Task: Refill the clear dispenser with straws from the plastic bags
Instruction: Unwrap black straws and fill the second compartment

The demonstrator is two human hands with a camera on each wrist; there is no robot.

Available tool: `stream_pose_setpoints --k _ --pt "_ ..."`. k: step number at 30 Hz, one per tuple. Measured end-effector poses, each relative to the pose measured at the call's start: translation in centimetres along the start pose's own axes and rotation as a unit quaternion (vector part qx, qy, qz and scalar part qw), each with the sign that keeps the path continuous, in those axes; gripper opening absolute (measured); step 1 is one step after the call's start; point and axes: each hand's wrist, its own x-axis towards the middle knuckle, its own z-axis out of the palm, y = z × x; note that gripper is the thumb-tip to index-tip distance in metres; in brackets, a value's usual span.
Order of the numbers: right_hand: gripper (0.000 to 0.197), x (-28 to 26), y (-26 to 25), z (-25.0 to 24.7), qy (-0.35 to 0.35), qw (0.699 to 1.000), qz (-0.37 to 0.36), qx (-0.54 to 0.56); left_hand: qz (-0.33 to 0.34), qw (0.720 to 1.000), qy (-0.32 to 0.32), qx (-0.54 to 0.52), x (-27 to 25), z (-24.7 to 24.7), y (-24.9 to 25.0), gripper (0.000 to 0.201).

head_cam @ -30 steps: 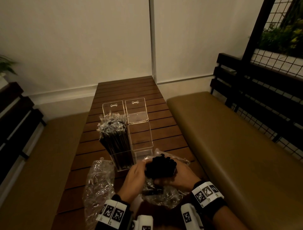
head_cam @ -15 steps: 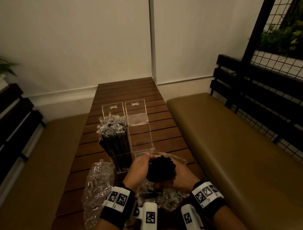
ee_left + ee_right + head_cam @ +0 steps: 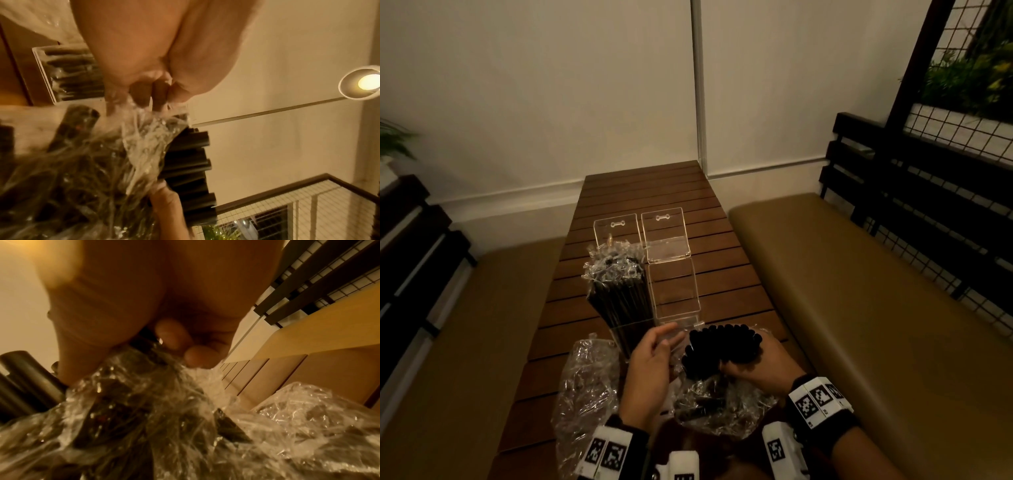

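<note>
Straws (image 3: 722,347), a black bundle at six o'clock, sit clasped in the right hand (image 3: 767,363) while the left hand (image 3: 650,363) pinches their crinkled plastic bag (image 3: 144,139). Light, stiff and likely slippery, they are best gripped mid-bundle. Beyond, at twelve o'clock, the clear dispenser (image 3: 674,291) stands half filled.

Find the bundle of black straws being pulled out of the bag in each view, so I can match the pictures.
Head: bundle of black straws low centre, ends up, gripped by the right hand.
Left wrist: right of centre, ends pointing right.
Right wrist: only a few straws at the left edge.
Shared landmark: the crinkled plastic bag around the bundle's lower part, pinched by the left hand.
</note>
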Motion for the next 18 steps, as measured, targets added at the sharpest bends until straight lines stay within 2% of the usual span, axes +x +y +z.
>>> stream_pose_setpoints --k 3,5,7,8,10,12,14,16,18 --pt "0.021 0.3 0.2 0.1 0.005 1.0 0.002 -0.025 0.055 0.998 0.014 0.026 -1.1 0.0 -0.8 0.031" --pt "0.027 0.5 0.3 0.4 0.006 0.999 0.002 -0.046 0.08 0.995 -0.048 0.03 -2.1 0.4 -1.3 0.039" --pt "0.04 0.6 0.5 0.6 -0.005 0.997 0.006 -0.083 0.09 0.987 -0.129 0.014 -2.9 0.5 -1.9 0.04" --pt "0.045 0.6 0.7 0.6 -0.013 0.996 0.005 -0.092 0.098 0.982 -0.162 0.013 -3.0 0.4 -2.3 0.053" --pt "0.042 0.5 0.5 0.4 -0.024 0.996 0.007 -0.089 0.096 0.974 -0.205 0.034 -2.2 0.2 -3.7 0.093" --pt "0.032 0.5 0.2 0.4 -0.04 0.997 0.005 -0.067 0.064 0.974 -0.211 0.056 -1.3 0.5 -4.8 0.108" --pt "0.022 0.6 0.6 0.6 -0.07 0.995 0.012 -0.067 0.06 0.971 -0.202 0.115 0.0 0.7 -6.1 0.101" --pt "0.022 0.6 1.1 1.1 -0.095 0.99 0.034 -0.096 0.064 0.962 -0.183 0.191 0.9 0.9 -6.8 0.076" --pt "0.023 0.6 1.6 1.6 -0.114 0.986 0.049 -0.109 0.064 0.954 -0.175 0.237 1.6 1.0 -7.3 0.065"
